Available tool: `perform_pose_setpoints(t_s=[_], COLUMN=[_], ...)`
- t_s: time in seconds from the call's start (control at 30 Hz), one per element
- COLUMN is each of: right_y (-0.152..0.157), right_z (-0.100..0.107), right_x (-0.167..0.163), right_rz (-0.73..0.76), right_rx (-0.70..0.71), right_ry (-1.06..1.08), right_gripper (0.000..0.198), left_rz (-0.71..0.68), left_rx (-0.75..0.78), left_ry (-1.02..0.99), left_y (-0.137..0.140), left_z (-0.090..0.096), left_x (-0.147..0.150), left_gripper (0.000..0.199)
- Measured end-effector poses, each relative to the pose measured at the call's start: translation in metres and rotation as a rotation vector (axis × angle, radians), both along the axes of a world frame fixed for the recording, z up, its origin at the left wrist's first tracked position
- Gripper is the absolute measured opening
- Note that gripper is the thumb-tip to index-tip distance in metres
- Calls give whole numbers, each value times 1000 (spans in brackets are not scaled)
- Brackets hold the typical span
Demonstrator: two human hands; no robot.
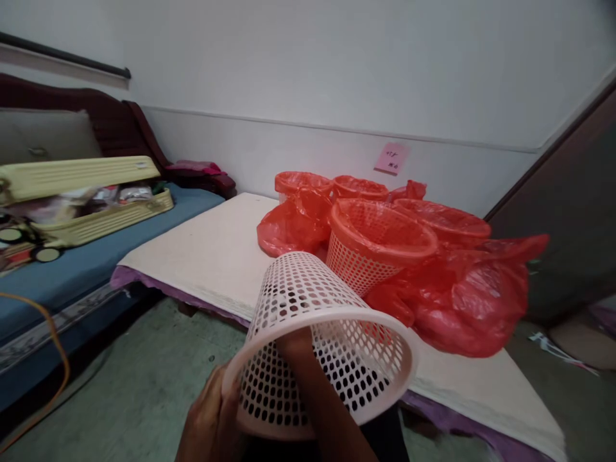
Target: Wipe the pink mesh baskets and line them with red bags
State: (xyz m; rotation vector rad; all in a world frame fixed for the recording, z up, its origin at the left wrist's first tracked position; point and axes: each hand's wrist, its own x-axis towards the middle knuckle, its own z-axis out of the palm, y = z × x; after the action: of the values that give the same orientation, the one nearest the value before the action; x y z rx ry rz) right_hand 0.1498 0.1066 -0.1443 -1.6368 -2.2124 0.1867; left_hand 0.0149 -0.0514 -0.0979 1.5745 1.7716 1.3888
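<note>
1. The left hand sits at the lower middle of the frame, fingers curled in a grip on a rim.
2. The right forearm rises from the bottom edge, its hand hidden inside mesh.

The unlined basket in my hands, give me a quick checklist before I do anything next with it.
1. Left hand grips the rim of the white mesh basket: ok.
2. Right hand position: forearm goes into the basket's mouth, the hand itself is hidden inside: cannot tell.
3. Basket empty, no liner: ok, no bag shows through the holes.
4. Loose red bags within sight on the table: ok.
5. Lined baskets standing upright: ok for the nearest one.
6. Bare table space beside the pile: ok, left side is bare.
</note>
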Motion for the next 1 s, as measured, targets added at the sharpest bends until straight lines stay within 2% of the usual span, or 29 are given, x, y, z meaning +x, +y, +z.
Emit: perform_pose_setpoints(t_s=[0.13, 0.23, 0.3, 0.4, 0.53, 0.67, 0.8, 0.9, 1.0], right_y=[-47, -96, -122, -142, -139, -134, -134, -130, -116], right_z=[25, 42, 41, 26, 9, 19, 42, 51, 51], right_x=[4, 14, 18, 15, 3, -3, -3, 1, 6], right_rz=[91, 258, 341, 304, 221, 266, 254, 306, 352], right_rx=[-51, -50, 26, 184, 291, 337, 211, 46, -68], right_ry=[52, 134, 131, 108, 186, 362, 602, 752, 716], right_gripper=[36, 42, 49, 50, 61, 74, 73, 73, 66], left_rz=[20, 32, 21, -19, -90, -81, -35, 6, 60], left_rx=[-73, -124, -135, -98, -43, -17, 2, -15, -2], left_ry=[13, 12, 14, -2, -53, -142, -192, -202, -212], left_y=[8, 17, 24, 36, 46, 41, 27, 21, 20], left_z=[-3, 1, 7, 21, 41, 46, 34, 26, 25], left_x=[-15, -27, -31, -31, -19, -6, 4, 7, 7], left_gripper=[40, 48, 50, 51, 45, 41, 39, 38, 36])
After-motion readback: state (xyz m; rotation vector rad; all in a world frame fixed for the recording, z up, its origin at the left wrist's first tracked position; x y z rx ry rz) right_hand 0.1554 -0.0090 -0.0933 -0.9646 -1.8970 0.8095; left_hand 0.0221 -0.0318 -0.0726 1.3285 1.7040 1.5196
